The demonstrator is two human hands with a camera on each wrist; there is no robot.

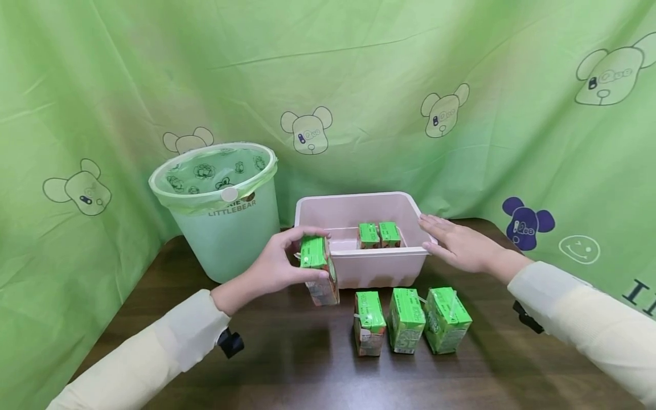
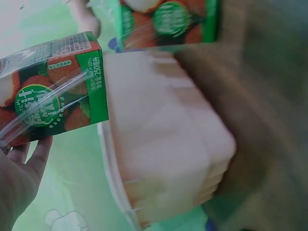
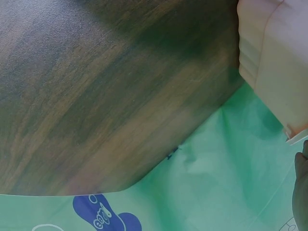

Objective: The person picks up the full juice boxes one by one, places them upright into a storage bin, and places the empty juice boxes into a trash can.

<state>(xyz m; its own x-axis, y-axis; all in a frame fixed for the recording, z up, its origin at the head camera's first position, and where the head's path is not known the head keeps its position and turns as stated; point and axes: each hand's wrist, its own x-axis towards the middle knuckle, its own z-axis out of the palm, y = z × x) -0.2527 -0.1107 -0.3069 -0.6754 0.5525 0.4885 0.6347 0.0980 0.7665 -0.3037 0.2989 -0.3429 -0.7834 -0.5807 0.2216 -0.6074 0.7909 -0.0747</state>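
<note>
In the head view my left hand [image 1: 271,266] grips a lychee juice box [image 1: 314,253], thumb on the near side and fingers on the far side. The juice box is held upright at the front left corner of a pale pink plastic bin [image 1: 379,270]. The left wrist view shows this juice box [image 2: 53,91] with lychee pictures and a wrapped straw along its side. My right hand [image 1: 461,245] has its fingers straight, fingertips at the bin's right rim. Inside the bin, two green-topped juice boxes [image 1: 368,236] stand side by side toward the right.
Three more juice boxes [image 1: 406,322] stand in a row on the dark wooden table [image 1: 266,364], in front of the bin. To the left is a tall green trash can [image 1: 230,242] with a liner. A green printed curtain [image 1: 369,148] hangs behind.
</note>
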